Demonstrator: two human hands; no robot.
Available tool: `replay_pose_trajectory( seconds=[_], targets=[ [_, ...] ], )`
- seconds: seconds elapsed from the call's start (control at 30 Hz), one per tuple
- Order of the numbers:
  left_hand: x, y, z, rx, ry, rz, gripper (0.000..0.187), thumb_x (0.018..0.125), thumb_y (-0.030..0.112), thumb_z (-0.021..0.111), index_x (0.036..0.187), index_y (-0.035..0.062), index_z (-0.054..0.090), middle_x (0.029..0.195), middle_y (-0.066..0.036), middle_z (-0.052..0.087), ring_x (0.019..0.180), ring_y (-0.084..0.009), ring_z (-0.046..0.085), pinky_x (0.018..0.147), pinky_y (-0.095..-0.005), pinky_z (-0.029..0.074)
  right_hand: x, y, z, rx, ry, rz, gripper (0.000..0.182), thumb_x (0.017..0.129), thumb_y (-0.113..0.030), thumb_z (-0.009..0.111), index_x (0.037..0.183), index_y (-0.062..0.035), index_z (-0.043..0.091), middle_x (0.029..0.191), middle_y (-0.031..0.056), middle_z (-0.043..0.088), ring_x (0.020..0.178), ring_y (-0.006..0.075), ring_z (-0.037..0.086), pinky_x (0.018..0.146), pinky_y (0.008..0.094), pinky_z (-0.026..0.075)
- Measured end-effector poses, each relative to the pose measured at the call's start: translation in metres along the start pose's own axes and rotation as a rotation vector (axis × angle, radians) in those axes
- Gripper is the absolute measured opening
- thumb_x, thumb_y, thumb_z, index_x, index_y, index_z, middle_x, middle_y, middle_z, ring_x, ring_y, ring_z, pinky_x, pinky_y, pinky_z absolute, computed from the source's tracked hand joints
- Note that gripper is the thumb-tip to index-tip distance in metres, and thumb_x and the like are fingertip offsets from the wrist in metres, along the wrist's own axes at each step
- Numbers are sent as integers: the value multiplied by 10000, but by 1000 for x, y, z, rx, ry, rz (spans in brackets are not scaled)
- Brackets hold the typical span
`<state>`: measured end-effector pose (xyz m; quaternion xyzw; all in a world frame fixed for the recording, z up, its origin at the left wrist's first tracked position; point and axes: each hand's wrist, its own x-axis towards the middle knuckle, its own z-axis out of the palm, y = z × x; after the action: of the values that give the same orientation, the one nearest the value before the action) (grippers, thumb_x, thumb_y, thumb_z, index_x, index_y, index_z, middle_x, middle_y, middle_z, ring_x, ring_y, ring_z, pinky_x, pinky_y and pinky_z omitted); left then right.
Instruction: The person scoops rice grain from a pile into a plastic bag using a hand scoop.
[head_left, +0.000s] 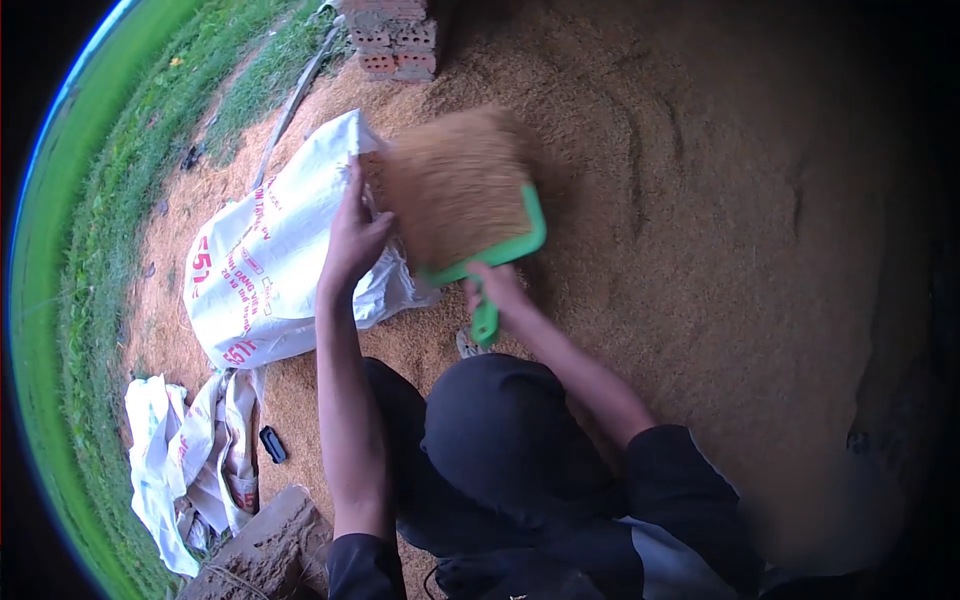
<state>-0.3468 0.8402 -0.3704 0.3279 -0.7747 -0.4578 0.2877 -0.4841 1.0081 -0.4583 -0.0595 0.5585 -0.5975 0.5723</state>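
My left hand grips the rim of a white sack with red printing, which bulges and lies with its mouth toward the right. In my right hand is the handle of a green dustpan. A heaped load of brown grain, smeared by motion, covers most of the pan. The pan's far side is at the sack's mouth, close to my left hand. How full the sack is inside cannot be made out.
Loose grain spreads over the ground. Stacked bricks stand at the top. Crumpled sacks, a small black object and a rough block lie lower left. Grass borders the left side.
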Motion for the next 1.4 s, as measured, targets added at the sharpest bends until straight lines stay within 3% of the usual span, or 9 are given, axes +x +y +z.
replay_pose_trajectory(
  seconds=[0.13, 0.2, 0.33, 0.43, 0.53, 0.83, 1.07, 1.27, 1.4],
  targets=[
    [7, 3, -2, -214, 285, 104, 784, 739, -80, 497, 1407, -8, 93, 1430, -196, 235, 1280, -242, 313, 1017, -297, 304, -3, 10, 59, -1030, -99, -541, 222, 845, -177, 536, 801, 41, 532, 543, 113, 550, 420, 257, 565, 409, 351, 459],
    [5, 6, -11, -320, 364, 82, 774, 735, -90, 494, 1400, -29, 102, 1319, -197, 383, 1122, -241, 473, 944, -301, 395, 8, 5, 68, -996, 19, -775, 216, 836, -162, 535, 805, 52, 536, 582, 155, 559, 479, 299, 577, 448, 374, 462],
    [5, 0, -20, -235, 327, 117, 771, 735, -92, 486, 1400, -27, 101, 1434, -194, 224, 1290, -230, 295, 1030, -299, 288, 33, -14, 50, -885, 280, -1546, 180, 835, -178, 550, 883, -6, 536, 590, 126, 557, 452, 309, 547, 414, 413, 427],
    [2, 1, -12, -31, 289, 121, 771, 728, -67, 491, 1399, -21, 114, 1464, -183, 145, 1347, -240, 183, 1081, -303, 193, 23, -1, -8, -1077, 324, -1015, 153, 842, -155, 544, 901, -15, 528, 587, 107, 524, 420, 286, 502, 412, 387, 434],
    [1, 11, -9, -22, 241, 66, 777, 727, -57, 500, 1401, -14, 115, 1462, -183, 148, 1353, -243, 161, 1094, -311, 160, -29, -4, -58, -558, 244, -361, 170, 855, -198, 538, 850, -31, 506, 571, 46, 491, 403, 183, 478, 387, 335, 429],
    [3, 7, -8, -107, 233, 73, 785, 726, -71, 483, 1413, 23, 114, 1464, -168, 157, 1354, -234, 158, 1093, -335, 170, -154, 38, -178, 394, 325, 606, 114, 837, -143, 507, 814, -54, 439, 553, 32, 448, 428, 143, 460, 399, 310, 417],
    [6, 7, -4, -92, 221, 76, 782, 722, -78, 468, 1413, 22, 114, 1465, -166, 156, 1357, -235, 144, 1098, -334, 151, 15, 35, -149, 500, 34, 486, 108, 815, -116, 517, 791, -62, 427, 604, 40, 468, 466, 159, 473, 463, 301, 433],
    [7, 8, -3, -123, 239, 87, 779, 713, -70, 463, 1409, 10, 122, 1464, -172, 157, 1358, -236, 138, 1099, -331, 139, 7, 21, -98, 581, 97, 234, 170, 814, -67, 537, 743, -63, 383, 605, 26, 425, 452, 123, 440, 436, 263, 407],
    [8, 6, -1, -82, 256, 75, 785, 704, -66, 454, 1408, 0, 112, 1461, -187, 154, 1356, -239, 146, 1096, -336, 142, 27, 48, -155, 704, -127, 639, 186, 842, -166, 518, 726, -81, 400, 554, 1, 419, 421, 99, 426, 393, 237, 390]
  ],
)
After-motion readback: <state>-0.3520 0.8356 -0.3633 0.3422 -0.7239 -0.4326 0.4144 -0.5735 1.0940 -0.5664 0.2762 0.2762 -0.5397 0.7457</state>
